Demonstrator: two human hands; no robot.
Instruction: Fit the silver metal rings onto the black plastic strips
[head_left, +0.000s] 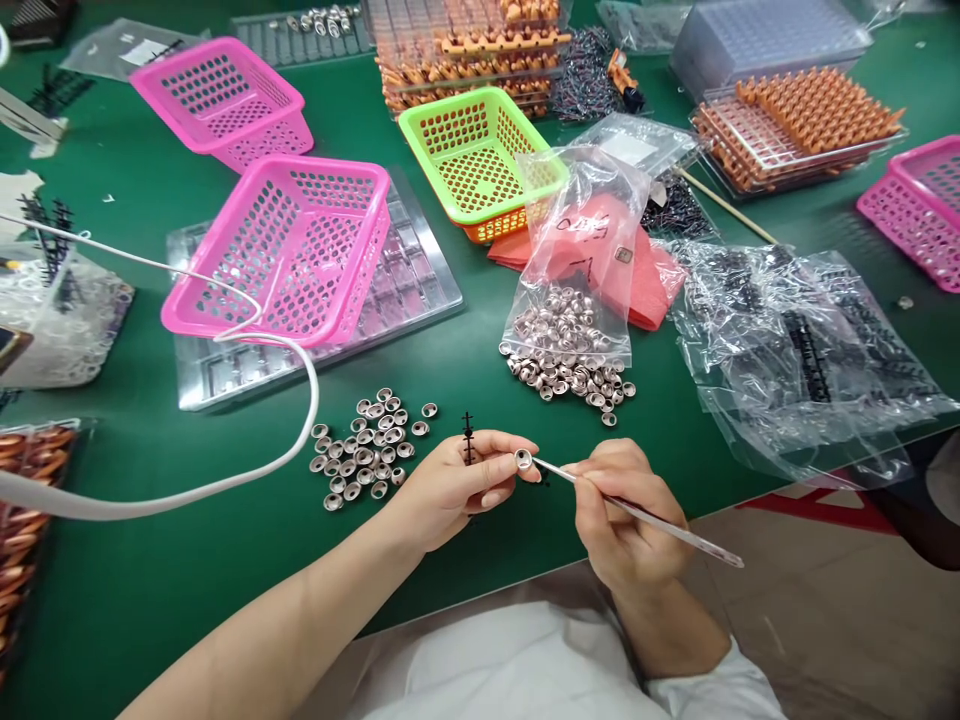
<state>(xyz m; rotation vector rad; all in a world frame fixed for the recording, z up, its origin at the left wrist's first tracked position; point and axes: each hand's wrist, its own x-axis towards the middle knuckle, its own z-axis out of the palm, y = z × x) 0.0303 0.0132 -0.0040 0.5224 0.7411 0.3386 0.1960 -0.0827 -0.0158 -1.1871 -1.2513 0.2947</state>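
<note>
Now we pinch a small black plastic strip [469,440] in our left hand [450,490], fingers closed around it, with a little metal cap [523,460] at the fingertips. Our right hand [626,515] grips a thin clear rod [637,512] like a pen — its tip meets that cap, just above the near edge of the green table [465,360]. Loose metal caps [367,445] lie just left of the hands, and more spill from a clear bag [574,290] — beyond them sits a pink basket [292,250].
</note>
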